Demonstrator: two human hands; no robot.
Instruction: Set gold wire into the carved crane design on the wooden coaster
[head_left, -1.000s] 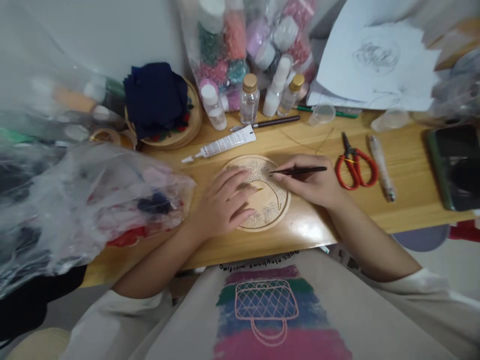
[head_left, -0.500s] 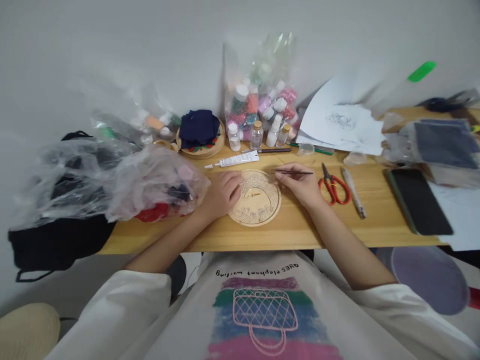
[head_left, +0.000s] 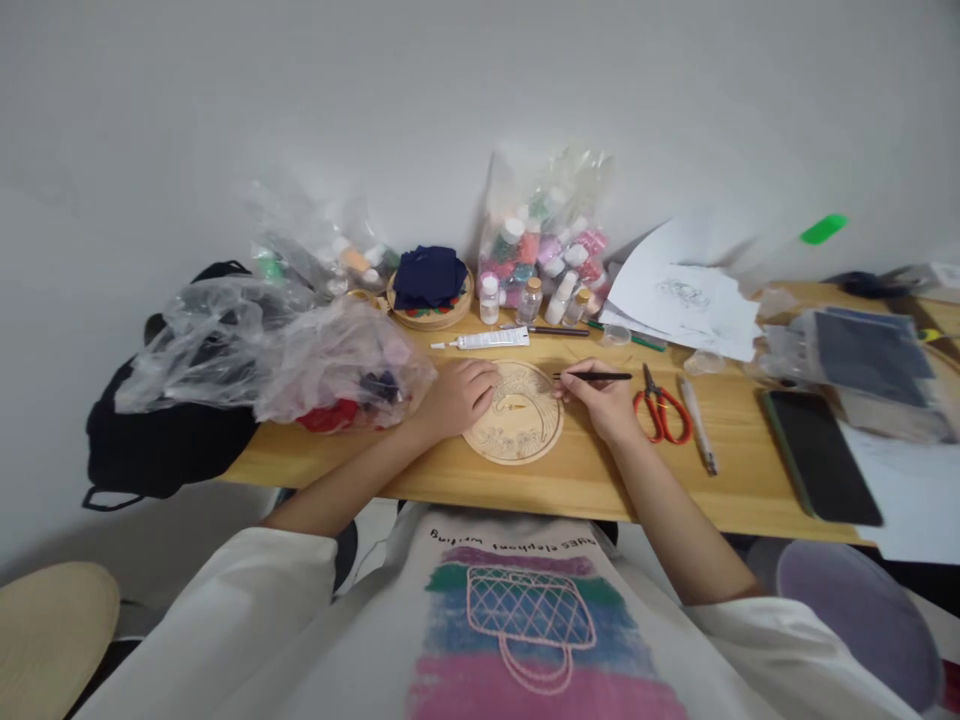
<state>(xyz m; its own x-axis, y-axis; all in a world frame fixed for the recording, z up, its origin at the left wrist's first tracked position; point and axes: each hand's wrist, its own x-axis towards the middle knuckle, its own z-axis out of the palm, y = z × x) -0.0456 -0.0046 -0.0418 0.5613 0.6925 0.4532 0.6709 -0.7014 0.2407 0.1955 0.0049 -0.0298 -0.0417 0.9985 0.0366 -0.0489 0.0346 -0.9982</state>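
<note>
A round wooden disc (head_left: 517, 432) with carved wave lines lies on the wooden table (head_left: 585, 480) in front of me. My left hand (head_left: 455, 396) rests on the disc's left edge with its fingers on the wood. My right hand (head_left: 600, 398) is at the disc's right edge and holds a thin dark tool (head_left: 596, 376) that lies level and points left toward the disc. A small gold piece (head_left: 514, 406) sits near the disc's middle.
Red-handled scissors (head_left: 660, 410) and a pale stick (head_left: 697, 436) lie right of my right hand. A glue tube (head_left: 484, 341), small bottles (head_left: 529, 298), a bag of bead jars, a hoop with dark cloth (head_left: 430, 281), papers (head_left: 686, 300), a phone (head_left: 817, 455) and plastic bags (head_left: 285, 360) crowd the table.
The view has pulled back and tilted up, so the table looks smaller and more wall shows. Both hands stay at the disc; the tool remains in my right hand.
</note>
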